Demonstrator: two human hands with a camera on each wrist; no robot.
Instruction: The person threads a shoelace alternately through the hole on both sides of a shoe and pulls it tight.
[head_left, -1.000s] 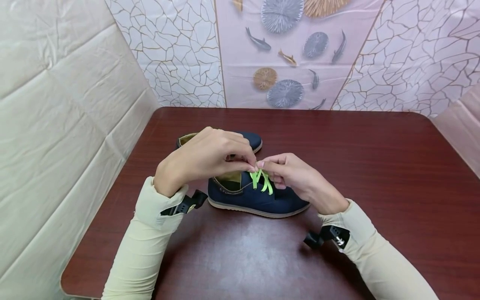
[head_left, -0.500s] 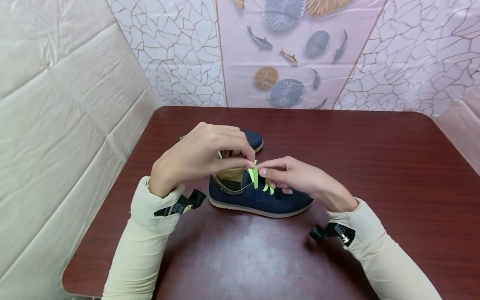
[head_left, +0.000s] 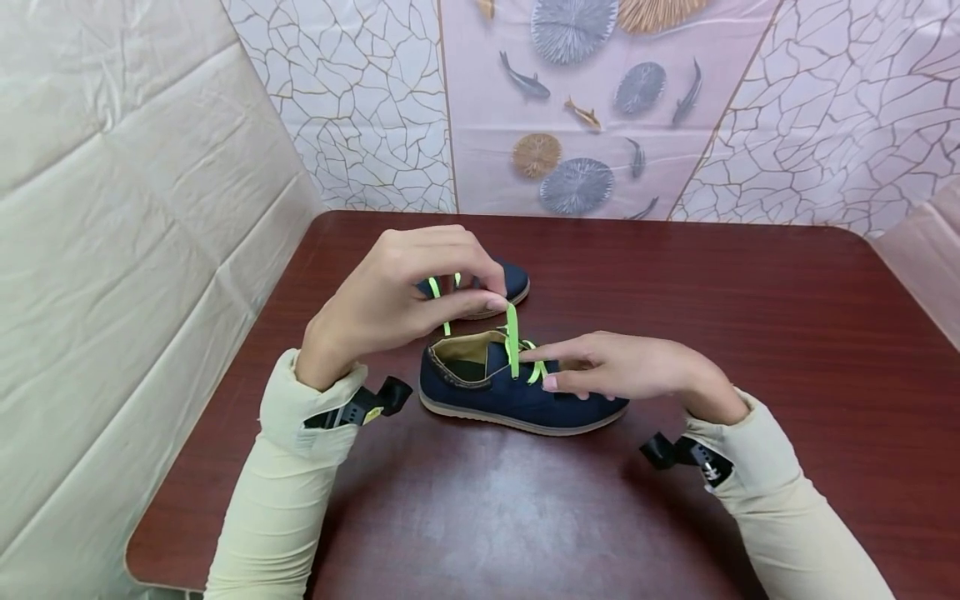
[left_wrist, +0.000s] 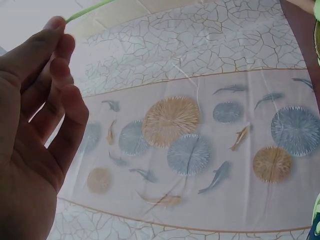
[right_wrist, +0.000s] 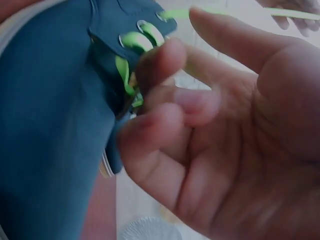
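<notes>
A navy low shoe (head_left: 480, 402) with a tan sole stands on the table, its toe to the right. My left hand (head_left: 408, 287) is raised above its opening and pinches a flat neon-green shoelace (head_left: 513, 340) between thumb and fingertips. The lace runs straight down from that pinch to the eyelets. In the left wrist view the lace stretches away from the fingertips. My right hand (head_left: 630, 367) is over the toe end, fingers loosely extended beside the lacing. Crossed laces and metal eyelets show by its fingers in the right wrist view; nothing is visibly gripped there.
A second navy shoe (head_left: 516, 279) stands behind, partly hidden by the left hand. Green strands (head_left: 442, 312) hang below the left palm; where they lead is unclear. The dark red table (head_left: 712, 292) meets patterned wall sheets at the back.
My left hand has risen, drawing the lace up into a longer straight stretch. The right hand has come away from the lace, moving right and lower over the shoe.
</notes>
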